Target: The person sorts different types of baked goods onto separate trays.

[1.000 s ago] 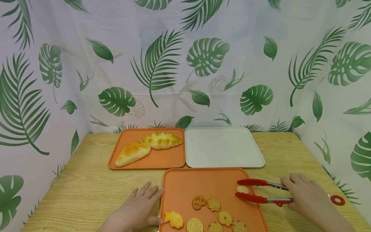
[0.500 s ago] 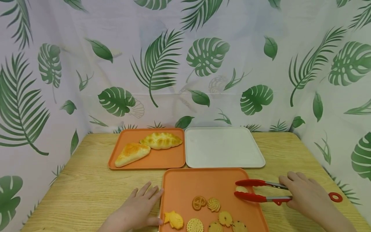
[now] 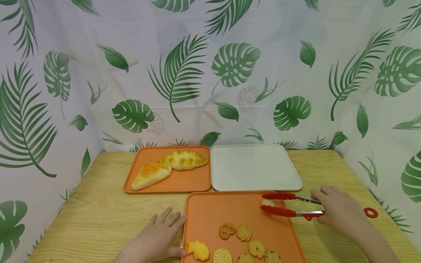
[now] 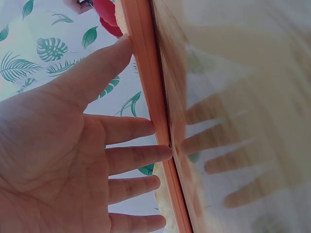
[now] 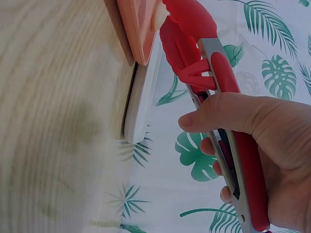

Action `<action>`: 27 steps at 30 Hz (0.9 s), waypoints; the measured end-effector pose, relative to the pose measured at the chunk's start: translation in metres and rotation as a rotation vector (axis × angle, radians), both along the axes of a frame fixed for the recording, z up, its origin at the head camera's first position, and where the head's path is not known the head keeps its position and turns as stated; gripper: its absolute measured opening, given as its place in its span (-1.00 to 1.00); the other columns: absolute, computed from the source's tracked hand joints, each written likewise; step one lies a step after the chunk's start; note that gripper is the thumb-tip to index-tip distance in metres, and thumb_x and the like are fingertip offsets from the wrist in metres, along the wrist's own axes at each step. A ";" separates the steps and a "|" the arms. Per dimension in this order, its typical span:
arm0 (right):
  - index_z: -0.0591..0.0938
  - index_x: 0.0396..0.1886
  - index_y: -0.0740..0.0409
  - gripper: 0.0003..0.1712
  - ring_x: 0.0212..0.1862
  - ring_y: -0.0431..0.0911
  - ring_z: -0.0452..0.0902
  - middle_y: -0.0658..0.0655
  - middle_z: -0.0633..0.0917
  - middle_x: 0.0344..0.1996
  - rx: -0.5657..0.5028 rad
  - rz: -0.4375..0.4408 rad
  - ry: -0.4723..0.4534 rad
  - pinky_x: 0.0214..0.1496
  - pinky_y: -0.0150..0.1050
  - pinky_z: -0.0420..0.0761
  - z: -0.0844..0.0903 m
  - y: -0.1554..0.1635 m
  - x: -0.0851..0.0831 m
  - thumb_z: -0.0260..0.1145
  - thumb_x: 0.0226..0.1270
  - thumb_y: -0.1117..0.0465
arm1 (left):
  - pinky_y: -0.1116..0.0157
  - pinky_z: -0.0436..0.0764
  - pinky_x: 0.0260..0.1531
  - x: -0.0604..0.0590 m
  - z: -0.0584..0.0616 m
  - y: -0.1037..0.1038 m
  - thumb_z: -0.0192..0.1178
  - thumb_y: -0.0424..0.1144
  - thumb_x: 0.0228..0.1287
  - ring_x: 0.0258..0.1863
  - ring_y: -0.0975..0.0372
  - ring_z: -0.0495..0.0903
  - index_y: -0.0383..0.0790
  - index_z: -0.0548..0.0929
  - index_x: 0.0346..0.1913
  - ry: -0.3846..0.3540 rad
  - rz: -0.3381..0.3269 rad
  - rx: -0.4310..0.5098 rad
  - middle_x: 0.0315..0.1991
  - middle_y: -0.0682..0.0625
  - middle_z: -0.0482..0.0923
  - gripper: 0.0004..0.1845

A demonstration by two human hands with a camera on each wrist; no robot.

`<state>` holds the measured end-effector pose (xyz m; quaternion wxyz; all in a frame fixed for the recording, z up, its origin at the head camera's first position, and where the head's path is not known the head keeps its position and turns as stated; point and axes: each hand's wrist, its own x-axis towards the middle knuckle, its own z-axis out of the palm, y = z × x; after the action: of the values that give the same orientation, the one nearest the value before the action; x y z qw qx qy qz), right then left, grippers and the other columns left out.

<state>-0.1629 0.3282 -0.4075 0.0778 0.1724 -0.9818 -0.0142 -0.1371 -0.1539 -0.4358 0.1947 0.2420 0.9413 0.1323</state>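
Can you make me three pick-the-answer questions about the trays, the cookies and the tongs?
1. Where are the two breads? A white tray B far orange tray C table
2. What colour are the tongs' tips? A blue B green C red
3. What is the right hand doing? A holding the tongs B lying flat C pointing

1 B: both breads lie on the far orange tray.
2 C: the tongs have red tips.
3 A: the right hand grips the tongs, a pale cookie between the tips.

The head view looks forward and down over the near orange tray (image 3: 230,212). Both wrist views sit close beside that tray (image 4: 146,73) (image 5: 138,29), sharing its edge.
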 end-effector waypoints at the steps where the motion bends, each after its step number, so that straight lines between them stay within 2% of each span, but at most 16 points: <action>1: 0.55 -0.30 0.00 -0.42 -0.35 -0.12 0.35 -0.07 0.46 -0.43 -0.002 0.003 0.007 -0.46 -0.27 0.36 0.000 0.000 -0.002 0.69 -0.37 0.16 | -0.37 0.12 0.30 0.000 0.000 0.000 0.20 0.35 0.08 0.53 -0.17 -0.03 -0.10 0.20 0.51 -0.003 -0.001 0.000 0.49 -0.16 0.19 0.00; 7: 0.56 -0.29 0.03 -0.43 -0.33 -0.06 0.38 -0.02 0.50 -0.42 -0.027 0.006 0.039 -0.45 -0.23 0.40 0.005 0.001 -0.015 0.68 -0.36 0.18 | -0.38 0.13 0.29 0.001 0.001 0.000 0.21 0.34 0.08 0.53 -0.18 -0.02 -0.11 0.21 0.51 0.003 -0.004 0.000 0.49 -0.17 0.19 0.00; 13: 0.55 -0.31 0.08 -0.46 -0.37 -0.04 0.39 0.00 0.47 -0.46 -0.049 0.018 0.076 -0.50 -0.26 0.34 0.012 0.005 -0.030 0.65 -0.35 0.24 | -0.38 0.14 0.29 0.001 0.002 0.000 0.23 0.32 0.07 0.53 -0.18 -0.01 -0.12 0.22 0.50 0.014 0.003 -0.005 0.49 -0.16 0.20 -0.01; 21: 0.56 -0.28 0.17 -0.49 -0.36 0.00 0.39 0.08 0.49 -0.45 -0.033 0.007 0.069 -0.47 -0.21 0.40 0.022 0.006 -0.053 0.63 -0.27 0.24 | -0.37 0.14 0.29 0.000 0.002 -0.001 0.22 0.34 0.08 0.53 -0.17 -0.01 -0.11 0.22 0.50 0.005 0.002 -0.009 0.49 -0.15 0.20 -0.01; 27: 0.56 -0.23 0.23 -0.46 -0.31 0.07 0.45 0.18 0.55 -0.38 -0.036 -0.001 0.075 -0.40 -0.09 0.51 0.027 0.009 -0.069 0.62 -0.25 0.23 | -0.37 0.14 0.29 0.000 0.000 0.000 0.20 0.34 0.09 0.53 -0.18 -0.01 -0.10 0.21 0.51 0.008 -0.010 -0.011 0.49 -0.16 0.20 -0.01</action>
<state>-0.2315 0.3370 -0.3806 0.1175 0.1699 -0.9784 -0.0028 -0.1372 -0.1539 -0.4355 0.1929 0.2463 0.9415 0.1253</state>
